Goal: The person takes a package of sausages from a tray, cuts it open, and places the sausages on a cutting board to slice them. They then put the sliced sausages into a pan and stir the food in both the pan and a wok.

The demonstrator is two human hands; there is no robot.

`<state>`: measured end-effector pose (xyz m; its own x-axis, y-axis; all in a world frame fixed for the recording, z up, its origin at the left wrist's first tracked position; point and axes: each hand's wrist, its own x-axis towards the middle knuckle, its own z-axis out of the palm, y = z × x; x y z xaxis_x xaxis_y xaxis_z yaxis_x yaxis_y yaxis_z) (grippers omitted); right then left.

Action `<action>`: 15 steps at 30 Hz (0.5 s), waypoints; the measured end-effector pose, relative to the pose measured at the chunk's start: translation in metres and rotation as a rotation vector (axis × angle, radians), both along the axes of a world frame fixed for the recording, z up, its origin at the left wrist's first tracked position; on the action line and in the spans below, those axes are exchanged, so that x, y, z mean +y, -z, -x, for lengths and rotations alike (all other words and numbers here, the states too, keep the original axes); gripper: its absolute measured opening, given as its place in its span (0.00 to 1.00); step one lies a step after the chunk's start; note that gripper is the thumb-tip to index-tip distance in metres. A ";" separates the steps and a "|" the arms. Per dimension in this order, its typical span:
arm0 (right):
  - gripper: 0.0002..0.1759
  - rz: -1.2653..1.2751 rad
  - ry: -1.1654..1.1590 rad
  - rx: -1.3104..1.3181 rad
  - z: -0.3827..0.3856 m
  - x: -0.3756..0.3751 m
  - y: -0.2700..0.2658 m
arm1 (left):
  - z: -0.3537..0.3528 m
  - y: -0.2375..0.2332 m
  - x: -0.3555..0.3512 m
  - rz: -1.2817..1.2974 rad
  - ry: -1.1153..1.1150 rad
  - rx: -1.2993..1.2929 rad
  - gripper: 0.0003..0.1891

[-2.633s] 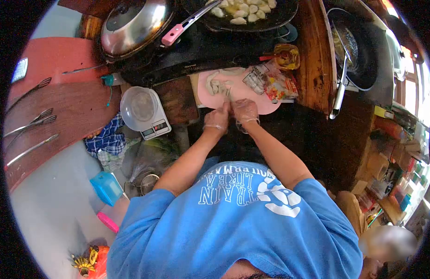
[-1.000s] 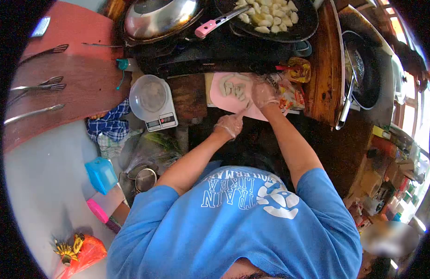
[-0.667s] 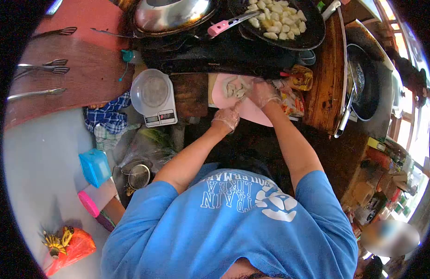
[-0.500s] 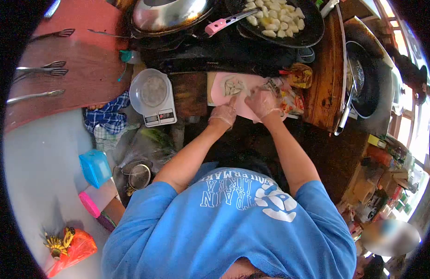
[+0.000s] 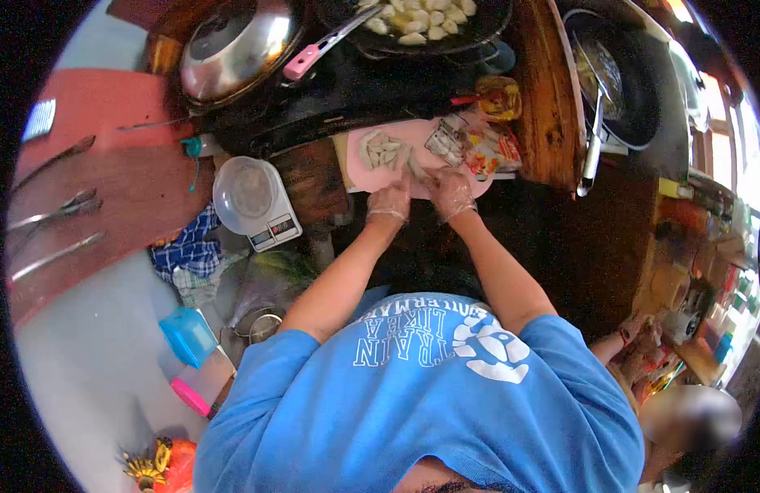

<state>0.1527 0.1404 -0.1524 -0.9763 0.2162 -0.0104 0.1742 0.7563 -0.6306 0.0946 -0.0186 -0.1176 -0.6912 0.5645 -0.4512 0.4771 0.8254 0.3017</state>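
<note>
A pink cutting board (image 5: 353, 177) bears a cluster of pale, elongated dough-like pieces (image 5: 381, 151) at its left. Both hands wear clear plastic gloves. My left hand (image 5: 389, 200) is at the board's front edge, its closed fingertips on the near end of a pale strip of dough (image 5: 405, 154). From the right, my right hand (image 5: 451, 195) meets the same strip, fingers bent and closed at its lower end. The exact grip under the fingers is partly hidden. Printed plastic packets (image 5: 491, 149) lie on the board's right side.
Left of the board is a kitchen scale (image 5: 275, 234) with a clear bowl (image 5: 244, 195). Behind, a wok (image 5: 486, 25) holds frying pieces, with pink-handled tongs (image 5: 303, 62) across its rim. A lidded pan (image 5: 236, 53) stands beside it. A person's hand (image 5: 632, 329) shows at right.
The view has turned, shifting the stove and board leftward. My right hand has moved back from the packets toward the left hand, and a pale strip now shows between them.
</note>
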 end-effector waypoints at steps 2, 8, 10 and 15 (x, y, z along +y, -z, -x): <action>0.14 -0.013 0.018 -0.159 0.002 -0.001 -0.004 | 0.003 0.009 0.001 0.058 0.040 0.004 0.40; 0.14 0.189 0.220 -0.125 0.001 -0.007 -0.011 | 0.001 -0.012 0.007 -0.025 -0.075 -0.046 0.38; 0.14 0.239 0.231 -0.102 -0.002 -0.007 -0.001 | -0.007 -0.008 0.008 0.030 -0.043 -0.033 0.35; 0.12 0.246 0.220 -0.114 -0.006 -0.008 0.015 | -0.008 0.012 0.007 -0.006 0.010 0.100 0.33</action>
